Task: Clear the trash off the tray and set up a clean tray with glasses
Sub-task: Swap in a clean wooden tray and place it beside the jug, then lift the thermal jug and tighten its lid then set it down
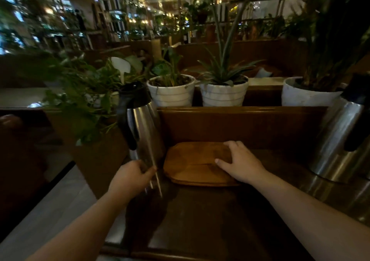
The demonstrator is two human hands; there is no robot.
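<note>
A brown wooden tray [192,164] lies on the dark wooden counter [210,220], apparently on top of a second one, against the back panel. Nothing stands on it. My right hand [240,162] rests flat on the tray's right part, fingers spread toward its far edge and thumb pointing left. My left hand [130,177] is to the left of the tray, at the base of a steel carafe [144,126]. Its fingers curl around a blurred, see-through thing that looks like a drinking glass [155,178]. No trash shows.
A second steel carafe [340,140] stands at the counter's right end. White pots with plants [172,92] [224,92] [306,94] line the ledge behind the back panel. Leafy stems [84,100] hang over the left side. The counter's left edge drops to a pale floor [60,200].
</note>
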